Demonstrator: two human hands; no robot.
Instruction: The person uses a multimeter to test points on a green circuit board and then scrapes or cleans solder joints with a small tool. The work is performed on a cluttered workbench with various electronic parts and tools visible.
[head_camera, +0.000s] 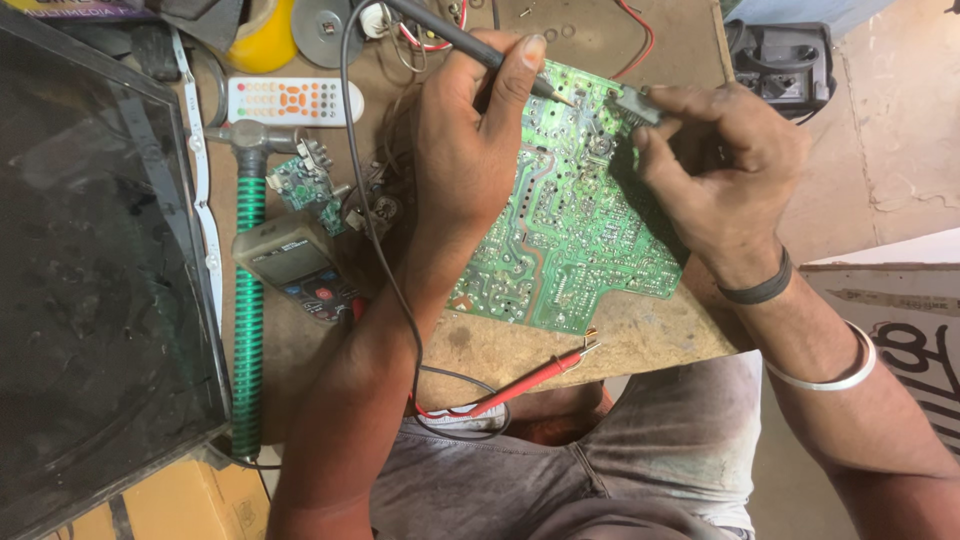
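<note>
Left hand (470, 130) grips the soldering iron (455, 38), tip angled right onto the green circuit board (570, 230); right hand (725, 175) pinches a small component (632, 105) just beside the tip.

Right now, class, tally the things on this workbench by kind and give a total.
Circuit boards: 2, large green and small
Remote control: 1
Multimeter: 1
Hammer: 1
Red test probe: 1
Soldering iron: 1
Total: 7
</note>
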